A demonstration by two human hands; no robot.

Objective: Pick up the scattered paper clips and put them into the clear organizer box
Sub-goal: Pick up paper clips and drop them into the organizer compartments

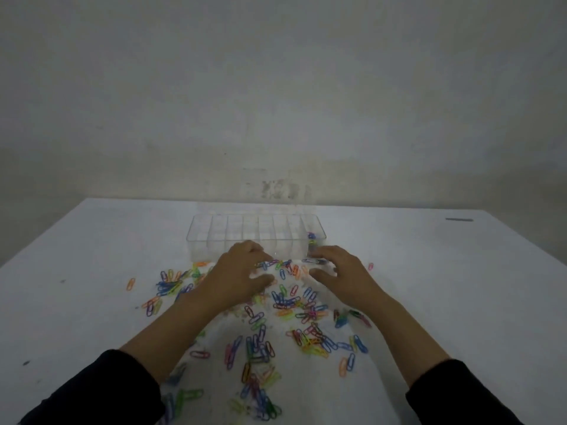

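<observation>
The clear organizer box (256, 236) stands in the middle of the frame on the white table (460, 286), divided into a row of narrow compartments. Only the compartment at its right end holds a few coloured clips (311, 240); the others look empty. The paper clips (270, 326) lie scattered below the box, down to the lower edge. The left hand (242, 274) and the right hand (337, 269) rest over the clips just in front of the box, fingers spread loosely, gripping nothing that I can see.
</observation>
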